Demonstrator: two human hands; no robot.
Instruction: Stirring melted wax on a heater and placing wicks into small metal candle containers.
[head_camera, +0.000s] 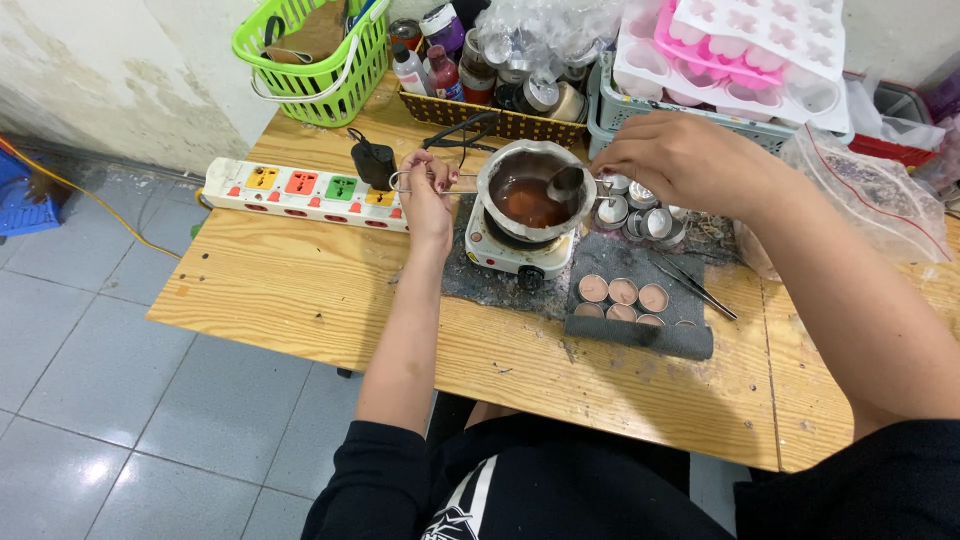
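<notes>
On the small white hotplate (520, 250) sits the metal pot (532, 185) of brown melted liquid, and I judge the risks from there. My left hand (428, 195) is pinched shut on the pot's wire handle (432, 183), left of the hotplate. My right hand (675, 160), above and right of it, is closed on the spoon (567, 183) dipped in the liquid. If I stir hard or the handle twists, hot liquid could slop onto the hotplate, the power strip (300, 192) to its left, or miss the small filled cups (622, 293) just right of it.
</notes>
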